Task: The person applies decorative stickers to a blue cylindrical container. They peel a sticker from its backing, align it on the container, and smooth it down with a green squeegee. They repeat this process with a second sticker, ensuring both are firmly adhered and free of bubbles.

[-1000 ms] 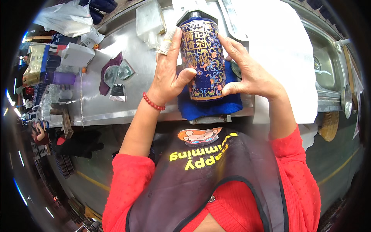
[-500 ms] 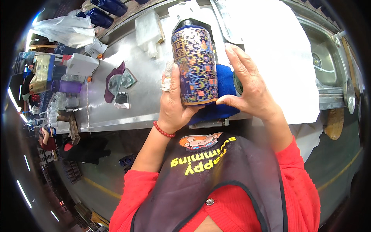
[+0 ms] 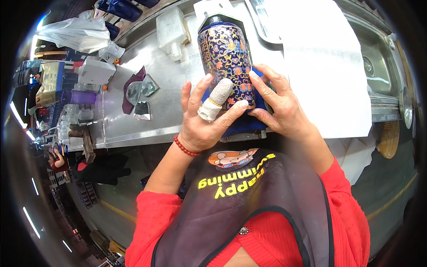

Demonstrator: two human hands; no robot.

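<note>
A dark blue bottle [image 3: 227, 53] with a colourful floral pattern and a dark neck points away from me above a blue cloth [image 3: 262, 123]. My left hand [image 3: 202, 122] has its fingers spread at the bottle's lower left. One finger wears a whitish cloth finger cover and lies over the patterned side; the thumb reaches across near the base. On the other side, my right hand [image 3: 282, 104] grips the bottle's lower right edge, with fingers along the side and thumb at the base. Part of the bottle's lower left is hidden behind my left hand.
A clear plastic container [image 3: 170, 33] lies on the metal table [image 3: 155, 111]. Left of it are a maroon cloth [image 3: 129, 95] and small clear pieces [image 3: 149, 86]. White sheet material [image 3: 324, 75] covers the right side, beside a metal sink [image 3: 378, 66]. More blue bottles [image 3: 122, 10] stand far left.
My left hand has loosened from the bottle's left side and spread over its front lower part. The bottle has turned, showing more flowers, and tilted slightly. My right hand has closed in on its lower right.
</note>
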